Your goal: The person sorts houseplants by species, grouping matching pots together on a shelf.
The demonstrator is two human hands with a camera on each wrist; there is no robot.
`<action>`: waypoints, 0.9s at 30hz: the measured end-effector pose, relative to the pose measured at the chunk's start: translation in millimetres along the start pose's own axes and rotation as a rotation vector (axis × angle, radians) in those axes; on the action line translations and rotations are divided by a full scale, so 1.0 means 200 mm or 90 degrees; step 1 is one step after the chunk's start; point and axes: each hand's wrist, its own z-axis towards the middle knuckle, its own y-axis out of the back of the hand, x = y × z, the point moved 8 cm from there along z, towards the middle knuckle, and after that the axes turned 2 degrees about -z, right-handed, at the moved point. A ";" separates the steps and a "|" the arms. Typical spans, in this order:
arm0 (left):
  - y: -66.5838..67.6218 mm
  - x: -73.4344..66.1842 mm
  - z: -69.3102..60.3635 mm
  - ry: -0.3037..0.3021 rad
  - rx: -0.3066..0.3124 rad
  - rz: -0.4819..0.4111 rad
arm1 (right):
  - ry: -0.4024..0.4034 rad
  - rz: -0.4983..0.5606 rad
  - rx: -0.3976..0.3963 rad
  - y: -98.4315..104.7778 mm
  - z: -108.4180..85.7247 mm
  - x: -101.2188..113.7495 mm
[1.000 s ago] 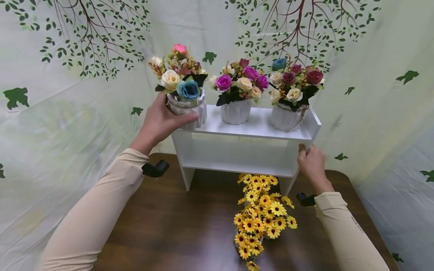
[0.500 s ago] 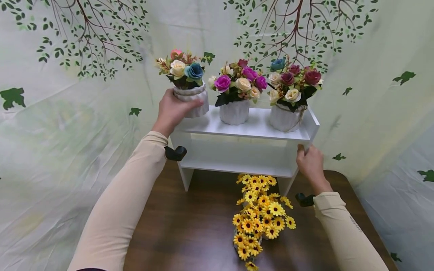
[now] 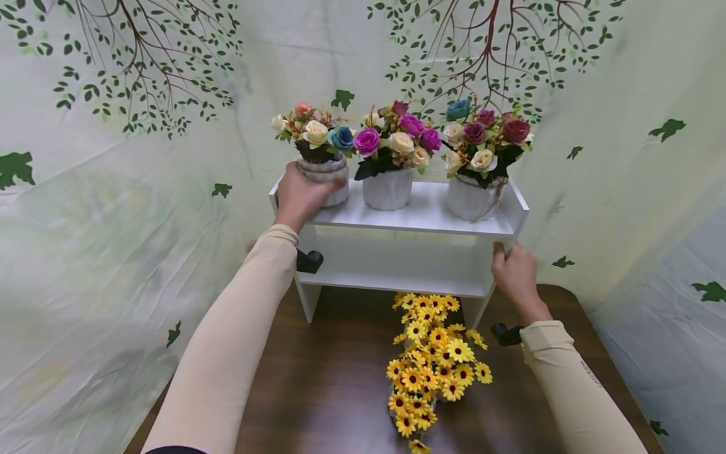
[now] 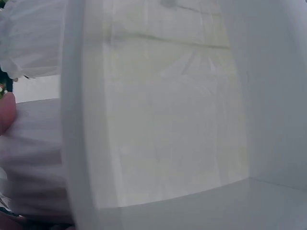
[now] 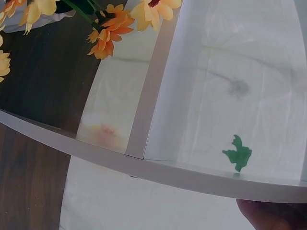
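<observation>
In the head view my left hand [image 3: 302, 197] grips a whitish fabric-textured pot [image 3: 337, 197] of artificial roses [image 3: 316, 133], in cream, blue and pink, at the left end of the white shelf unit's top board [image 3: 422, 205]. Its thumb lies across the pot's front; the other fingers are hidden. That pot [image 4: 33, 167] shows at the left of the left wrist view, beside a fingertip [image 4: 6, 113]. My right hand [image 3: 517, 275] holds the shelf's right side panel [image 3: 518, 214], fingers curled at its edge. Part of this hand [image 5: 268, 214] appears low in the right wrist view.
A pot of purple and cream roses [image 3: 387, 189] stands mid-board, and one with dark red roses [image 3: 472, 198] at right. Yellow daisy-like flowers [image 3: 433, 359] stand on the brown table [image 3: 334, 378] before the shelf's right half. A leaf-printed curtain [image 3: 255, 82] hangs behind.
My left hand has carried its rose pot rightward, then lowered it to the left end of the top board, beside the middle pot. My right hand stays at the side panel.
</observation>
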 end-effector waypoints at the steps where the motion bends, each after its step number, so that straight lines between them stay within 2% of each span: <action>1: 0.00 0.01 0.00 -0.005 -0.005 -0.004 | -0.001 0.001 0.002 0.00 0.00 0.00; 6: -0.02 0.05 0.01 -0.006 -0.003 -0.034 | -0.001 0.009 0.009 -0.01 -0.01 0.00; 11: -0.03 0.05 -0.01 0.000 0.002 -0.037 | -0.011 0.015 0.017 -0.01 -0.01 0.00; 17: 0.00 0.05 -0.10 -0.001 -0.016 0.001 | -0.011 0.007 0.013 -0.01 -0.01 0.00; 21: 0.03 0.09 -0.17 0.010 -0.030 -0.013 | -0.006 0.011 0.006 -0.01 -0.01 0.01; 24: 0.04 0.10 -0.19 0.010 -0.020 -0.030 | -0.005 0.011 0.008 0.00 -0.01 0.01; 27: 0.04 0.11 -0.19 0.013 -0.003 -0.015 | -0.007 0.014 0.015 0.00 -0.01 0.01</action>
